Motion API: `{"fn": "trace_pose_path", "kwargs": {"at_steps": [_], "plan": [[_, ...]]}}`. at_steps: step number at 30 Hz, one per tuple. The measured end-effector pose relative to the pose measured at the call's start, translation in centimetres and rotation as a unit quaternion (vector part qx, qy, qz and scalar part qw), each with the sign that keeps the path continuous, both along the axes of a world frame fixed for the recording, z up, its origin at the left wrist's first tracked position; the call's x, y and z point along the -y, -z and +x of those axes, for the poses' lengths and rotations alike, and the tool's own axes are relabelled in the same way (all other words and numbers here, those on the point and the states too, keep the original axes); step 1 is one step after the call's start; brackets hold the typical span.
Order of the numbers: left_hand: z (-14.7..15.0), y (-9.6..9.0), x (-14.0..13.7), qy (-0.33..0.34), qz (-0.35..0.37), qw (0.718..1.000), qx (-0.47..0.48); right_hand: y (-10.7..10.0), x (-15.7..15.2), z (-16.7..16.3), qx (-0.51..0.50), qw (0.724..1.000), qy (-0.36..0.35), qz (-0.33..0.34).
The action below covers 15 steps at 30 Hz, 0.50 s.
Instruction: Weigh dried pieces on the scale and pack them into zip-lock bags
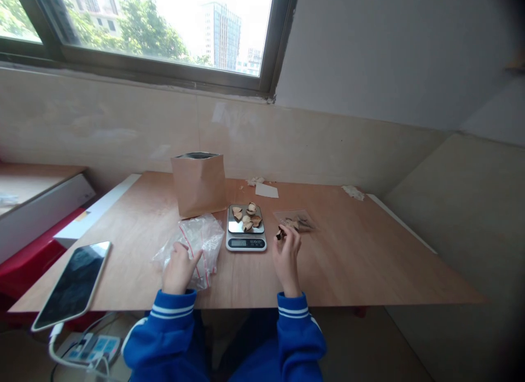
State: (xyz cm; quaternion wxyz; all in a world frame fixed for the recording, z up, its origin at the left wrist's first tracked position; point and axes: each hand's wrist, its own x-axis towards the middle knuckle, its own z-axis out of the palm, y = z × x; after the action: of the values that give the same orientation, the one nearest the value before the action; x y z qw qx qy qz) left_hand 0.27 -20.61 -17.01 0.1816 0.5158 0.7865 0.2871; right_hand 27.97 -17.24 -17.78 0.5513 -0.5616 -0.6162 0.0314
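Observation:
My left hand (pixel 179 268) lies on several clear zip bags (pixel 209 237) with red seal lines; its thumb stands apart from the curled fingers. In a pinch, my right hand (pixel 288 256) holds a small dark-edged dried piece (pixel 280 234), partly hidden by the fingers. Between the hands is a small digital kitchen scale (pixel 246 244). Several cream-and-brown dried pieces (pixel 247 223), like chunks of husk or dried mushroom, lie on its plate. Just beyond my right hand, a clear bag (pixel 303 220) with similar brown pieces lies flat.
An open brown paper pouch (pixel 199 185) stands behind the zip bags. A white card (pixel 266 190) and crumpled tissue (pixel 353 192) lie near the wall. At the table's left edge rests a tablet (pixel 74 283) with a charging cable, above a power strip (pixel 92 346).

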Motion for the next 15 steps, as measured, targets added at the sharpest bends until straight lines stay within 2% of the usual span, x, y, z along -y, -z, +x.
{"fn": "trace_pose_path", "kwargs": {"at_steps": [3,8,10,12,15], "plan": [[-0.2,-0.5,-0.2,0.0,0.011,0.999,0.051,-2.0,0.8,-1.7,-0.03,0.998,-0.055,-0.027],[1.5,-3.4,-0.1,0.05,0.144,0.977,0.151,-4.2,3.0,-6.6,-0.095,0.96,-0.237,-0.118],[2.8,-4.7,0.3,0.104,0.18,0.963,0.173,-4.7,3.7,-9.3,-0.149,0.944,-0.265,-0.128],[3.9,-5.8,0.7,0.167,0.185,0.944,0.215,-5.1,4.1,-11.6,-0.211,0.926,-0.281,-0.141],[4.6,-6.7,1.2,0.202,0.196,0.927,0.25,-5.5,3.7,-13.7,-0.302,0.899,-0.275,-0.157]]}}
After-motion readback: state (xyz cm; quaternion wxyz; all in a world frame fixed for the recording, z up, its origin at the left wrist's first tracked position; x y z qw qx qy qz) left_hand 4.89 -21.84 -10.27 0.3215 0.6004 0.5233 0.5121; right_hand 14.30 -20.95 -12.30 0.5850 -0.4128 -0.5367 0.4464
